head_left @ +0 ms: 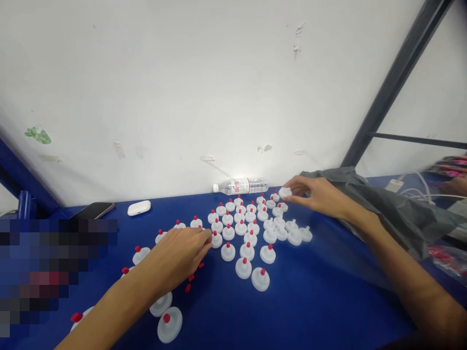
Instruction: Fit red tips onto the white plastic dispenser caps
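Note:
My right hand pinches a white disc-shaped lid by its rim, above the far right end of the group. My left hand is closed, with its fingertips turned down and hidden, so what it holds cannot be seen. Small loose red caps lie close beneath that hand. Many white lids with red-capped spouts stand on the blue table, between the hands and around my left forearm. Several white lids with bare spouts sit together below my right hand.
A clear plastic bottle lies along the wall. To the left are a white earbud case and a dark phone. Beside my right forearm lies a grey plastic bag, with white cables behind it.

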The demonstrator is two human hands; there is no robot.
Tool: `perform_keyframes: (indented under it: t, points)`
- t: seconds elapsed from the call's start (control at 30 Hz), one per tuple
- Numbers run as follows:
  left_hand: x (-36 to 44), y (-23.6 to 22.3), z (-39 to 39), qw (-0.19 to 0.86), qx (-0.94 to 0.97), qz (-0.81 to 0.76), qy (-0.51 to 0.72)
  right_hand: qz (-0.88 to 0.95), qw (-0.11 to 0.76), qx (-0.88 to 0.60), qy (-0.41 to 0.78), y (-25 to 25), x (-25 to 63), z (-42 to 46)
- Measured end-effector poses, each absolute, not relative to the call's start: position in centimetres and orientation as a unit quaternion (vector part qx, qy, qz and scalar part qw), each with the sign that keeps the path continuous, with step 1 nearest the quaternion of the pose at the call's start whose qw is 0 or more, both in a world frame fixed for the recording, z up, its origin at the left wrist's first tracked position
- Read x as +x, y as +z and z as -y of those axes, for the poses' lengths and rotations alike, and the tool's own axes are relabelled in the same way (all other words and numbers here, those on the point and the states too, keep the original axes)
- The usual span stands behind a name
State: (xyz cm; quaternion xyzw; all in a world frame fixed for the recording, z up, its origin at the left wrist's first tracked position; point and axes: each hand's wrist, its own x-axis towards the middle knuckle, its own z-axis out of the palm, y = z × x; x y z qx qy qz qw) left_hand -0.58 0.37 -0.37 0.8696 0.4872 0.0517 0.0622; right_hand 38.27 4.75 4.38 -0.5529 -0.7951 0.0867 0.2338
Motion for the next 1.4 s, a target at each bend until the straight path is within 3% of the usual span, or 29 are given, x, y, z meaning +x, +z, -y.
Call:
perform_keyframes:
  t: [0.23,0.6,1.4]
  points:
    - [-1.3,1.8,0.2,0.1,0.858,-0.502,0.047,0.872,0.265,-0.408,-0.052,2.9,33.7,-2.6]
    - [1.2,-0.8,1.9,0.213,0.887,-0.406,0.052,0.903,0.267,-0.329,-0.063,1.7,31.3,-1.2]
    - [3.1,-2.5,2.6,0.176,0.905,-0.377,0.092,0.926,0.269,-0.255,-0.076,0.9,29.5,-0.4]
